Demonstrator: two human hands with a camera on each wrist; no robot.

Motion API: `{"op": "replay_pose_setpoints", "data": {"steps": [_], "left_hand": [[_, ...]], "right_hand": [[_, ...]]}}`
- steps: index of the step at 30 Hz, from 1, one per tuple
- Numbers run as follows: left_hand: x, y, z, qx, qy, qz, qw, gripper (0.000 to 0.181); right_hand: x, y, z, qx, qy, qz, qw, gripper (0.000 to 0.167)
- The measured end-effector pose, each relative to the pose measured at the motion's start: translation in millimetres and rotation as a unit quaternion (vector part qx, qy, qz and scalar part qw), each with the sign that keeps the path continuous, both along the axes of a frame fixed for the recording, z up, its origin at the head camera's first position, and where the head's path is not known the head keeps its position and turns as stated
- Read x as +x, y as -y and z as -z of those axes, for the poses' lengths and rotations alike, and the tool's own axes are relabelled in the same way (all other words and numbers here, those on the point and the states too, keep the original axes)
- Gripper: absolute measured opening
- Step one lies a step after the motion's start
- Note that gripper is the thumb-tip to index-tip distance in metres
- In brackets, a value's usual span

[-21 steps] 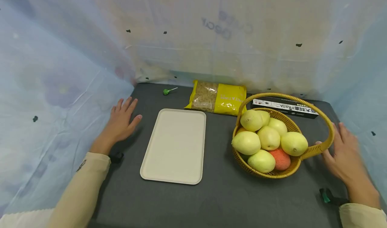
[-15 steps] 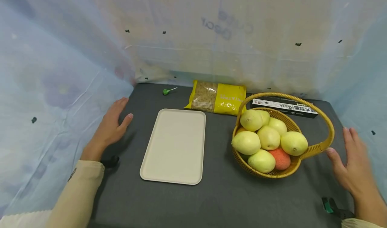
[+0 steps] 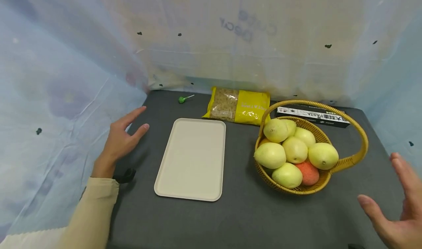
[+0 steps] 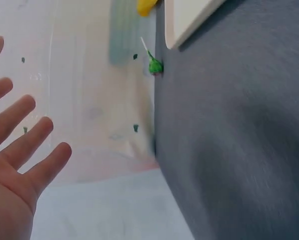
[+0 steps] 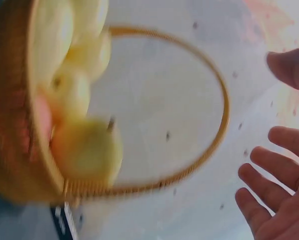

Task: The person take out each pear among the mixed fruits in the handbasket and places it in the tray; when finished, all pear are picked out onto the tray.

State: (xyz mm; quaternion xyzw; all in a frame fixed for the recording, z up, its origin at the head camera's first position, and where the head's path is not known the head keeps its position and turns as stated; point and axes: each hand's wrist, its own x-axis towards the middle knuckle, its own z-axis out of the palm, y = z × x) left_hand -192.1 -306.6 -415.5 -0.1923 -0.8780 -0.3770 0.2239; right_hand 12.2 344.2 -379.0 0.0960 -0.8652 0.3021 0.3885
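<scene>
My left hand (image 3: 120, 139) is held over the left side of the dark table, thumb and fingers spread apart, with nothing in it. In the left wrist view the fingers (image 4: 37, 137) are straight and separated. To its right lies a cream tray (image 3: 191, 159), bare. My right hand (image 3: 403, 208) is at the right edge, thumb apart from the fingers, touching nothing. A wicker basket (image 3: 296, 192) with a tall handle stands to its left, full of pale yellow-green fruit (image 3: 295, 150) and one red fruit (image 3: 308, 172). The right wrist view also shows the basket handle (image 5: 224, 110) apart from the fingers.
A green lollipop (image 3: 182, 99) lies at the back left. A yellow pasta bag (image 3: 252, 107) and a black pasta box (image 3: 313, 115) lie along the back, the box partly behind the basket handle. Cloth curtains (image 3: 211, 40) enclose the back and sides.
My right hand has moved away from the basket handle, rightward and toward the near edge. My left hand has drawn slightly back to the left. Tray and basket stay in place.
</scene>
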Motion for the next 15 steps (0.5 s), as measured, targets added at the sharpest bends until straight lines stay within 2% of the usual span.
{"op": "replay_pose_setpoints", "data": {"steps": [2,4,8,11,15], "left_hand": [[-8.1,-6.9,-0.4,-0.007,0.009,0.01,0.9999,0.062],[-16.9,-13.1,0.3,-0.011,0.024,0.016,0.9995,0.06],[-35.7,-21.8,3.5,-0.024,0.09,0.031,0.9951,0.061],[-49.7,-26.4,7.1,-0.042,0.148,0.048,0.9869,0.062],[-61.9,-30.6,12.3,-0.091,0.21,0.063,0.9714,0.065]], "right_hand": [[-0.2,13.8,-7.6,0.011,-0.004,-0.027,0.9996,0.106],[-3.2,27.8,-13.5,-0.006,-0.004,-0.063,0.998,0.105],[-18.0,51.8,-18.7,-0.052,-0.022,-0.13,0.9899,0.098],[-30.3,64.0,-18.0,-0.053,-0.026,-0.15,0.9869,0.093],[-45.1,73.4,-13.0,-0.025,0.001,-0.165,0.9859,0.092]]}}
